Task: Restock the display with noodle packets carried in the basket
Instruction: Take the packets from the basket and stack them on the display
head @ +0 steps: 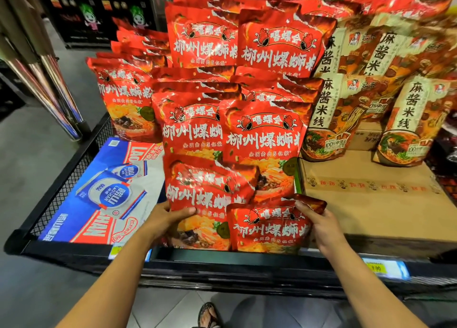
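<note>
Several red noodle packets [262, 134] with white lettering stand in stepped rows on the display. My left hand [164, 220] grips the lower left edge of a red packet [205, 191] that leans tilted at the front of the stack. My right hand [319, 225] pinches the top right corner of another red packet [268, 228] standing at the display's front edge, just right of the first. The basket named in the task is not in view.
Blue and white drink cartons [108, 191] lie inside a black wire-mesh bin [71, 169] at the left. Beige noodle packets [405, 120] stand on a cardboard box [371, 194] at the right. A yellow price tag [377, 268] sits on the shelf edge. My sandalled foot [209, 315] shows below.
</note>
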Demonstrator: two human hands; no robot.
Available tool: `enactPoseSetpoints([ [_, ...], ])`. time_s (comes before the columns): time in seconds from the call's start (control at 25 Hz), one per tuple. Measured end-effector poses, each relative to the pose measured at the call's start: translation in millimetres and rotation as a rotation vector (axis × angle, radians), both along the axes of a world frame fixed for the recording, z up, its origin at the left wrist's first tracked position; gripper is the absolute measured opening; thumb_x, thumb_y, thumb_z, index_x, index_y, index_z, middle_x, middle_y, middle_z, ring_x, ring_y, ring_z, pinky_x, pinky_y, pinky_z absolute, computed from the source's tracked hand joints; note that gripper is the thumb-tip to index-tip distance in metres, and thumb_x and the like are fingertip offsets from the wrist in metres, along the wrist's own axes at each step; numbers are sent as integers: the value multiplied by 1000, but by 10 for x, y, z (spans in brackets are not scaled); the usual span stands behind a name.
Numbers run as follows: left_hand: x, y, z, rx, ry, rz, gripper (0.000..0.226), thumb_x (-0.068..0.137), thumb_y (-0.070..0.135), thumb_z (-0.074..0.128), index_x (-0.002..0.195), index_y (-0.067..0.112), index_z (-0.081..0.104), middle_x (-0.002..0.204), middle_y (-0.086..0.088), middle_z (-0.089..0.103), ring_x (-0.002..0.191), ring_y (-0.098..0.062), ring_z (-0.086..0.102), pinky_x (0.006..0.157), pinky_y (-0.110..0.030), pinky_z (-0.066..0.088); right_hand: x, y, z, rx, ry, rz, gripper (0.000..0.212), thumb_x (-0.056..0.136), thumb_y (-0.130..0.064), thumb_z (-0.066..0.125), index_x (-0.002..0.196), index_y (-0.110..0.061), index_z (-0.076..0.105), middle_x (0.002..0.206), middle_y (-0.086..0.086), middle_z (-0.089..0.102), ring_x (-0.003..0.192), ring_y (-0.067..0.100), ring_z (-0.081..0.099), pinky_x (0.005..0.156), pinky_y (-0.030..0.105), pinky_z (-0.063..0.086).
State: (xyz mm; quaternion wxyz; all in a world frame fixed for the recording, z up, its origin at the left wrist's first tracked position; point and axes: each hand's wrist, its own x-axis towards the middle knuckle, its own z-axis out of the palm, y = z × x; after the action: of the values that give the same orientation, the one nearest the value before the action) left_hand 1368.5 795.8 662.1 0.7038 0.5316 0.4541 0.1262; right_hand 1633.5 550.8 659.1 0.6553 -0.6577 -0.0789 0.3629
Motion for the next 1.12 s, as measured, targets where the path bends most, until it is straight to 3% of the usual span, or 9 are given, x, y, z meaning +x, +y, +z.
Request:
enactPoseSetpoints([
  [0.12,-49,117,-41,6,-32,163,91,41,60,92,114,12,66,107,-13,74,97,-32,71,88,-49,56,-13,6,27,-6,-5,-9,98,19,-60,93,104,-16,69,99,6,76,88,22,74,73,37,54],
  [0.28,-34,153,84,80,-64,390,34,84,33,74,110,17,61,92,3,67,83,-13,62,73,-29,47,-52,6,-3,-27,-18,-36,92,31,-58,93,108,-15,68,99,6,76,91,24,74,81,44,57],
  [0.44,-52,91,59,129,-20,468,43,82,36,75,116,14,60,106,-5,67,89,-18,62,80,-34,47,-99,4,-19,-47,22,-98,63,61,-36,85,114,-10,65,97,10,76,91,28,73,86,50,57],
  [0.6,116,103,300,352,87,596,71,75,51,79,129,14,51,126,-7,58,110,-25,57,90,-41,47,-49,-131,143,-50,-55,-11,89,35,-58,92,107,-12,66,97,7,76,90,23,74,82,43,57],
  [0.64,205,74,386,463,142,580,77,74,57,77,131,16,49,130,-8,56,116,-27,54,96,-46,45,2,-201,178,-49,-88,-24,90,36,-59,92,107,-10,65,100,7,76,92,23,73,80,37,56],
  [0.72,451,-76,558,714,279,512,78,75,62,72,132,15,50,134,-12,55,125,-34,49,104,-53,38,129,-385,242,-63,-153,-61,67,64,-40,88,116,-6,61,114,10,68,103,23,66,80,27,50],
  [0.8,755,-404,701,955,386,422,69,82,50,71,132,8,52,134,-19,55,128,-39,43,108,-52,31,267,-642,284,-141,-267,-85,50,83,-22,76,126,-4,56,124,14,61,112,24,58,86,28,47],
  [0.92,1266,-1127,794,1170,340,191,60,87,44,68,133,7,53,135,-19,54,131,-39,42,111,-51,28,482,-1175,252,-343,-424,-97,50,89,-28,70,132,-9,53,133,14,57,123,26,54,99,40,47],
  [1.12,2162,-2658,547,1356,183,-341,58,87,49,52,127,7,59,134,-19,56,128,-41,48,108,-52,38,740,-2581,204,-694,-539,-149,62,93,-41,62,143,-10,43,139,12,52,131,33,43,100,42,41],
])
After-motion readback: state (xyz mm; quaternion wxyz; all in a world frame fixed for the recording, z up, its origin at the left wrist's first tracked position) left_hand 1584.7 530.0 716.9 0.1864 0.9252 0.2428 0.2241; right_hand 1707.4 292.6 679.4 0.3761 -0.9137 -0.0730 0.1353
